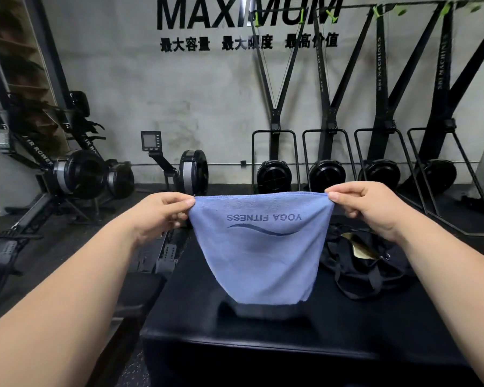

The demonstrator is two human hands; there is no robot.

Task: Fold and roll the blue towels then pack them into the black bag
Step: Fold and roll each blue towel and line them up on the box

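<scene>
Both bare forearms reach in from the lower corners; the left hand (162, 215) and right hand (370, 209) each pinch a top corner of the blue towel (260, 255) between curled fingers (185, 203) and thumb. It hangs taut over the black desk (347, 328), smooth and narrowing downward, with upside-down "YOGA FITNESS" lettering above a dark wave. The black bag (366, 265) lies behind its right edge, partly hidden, and a dim patch under the hem is unreadable.
</scene>
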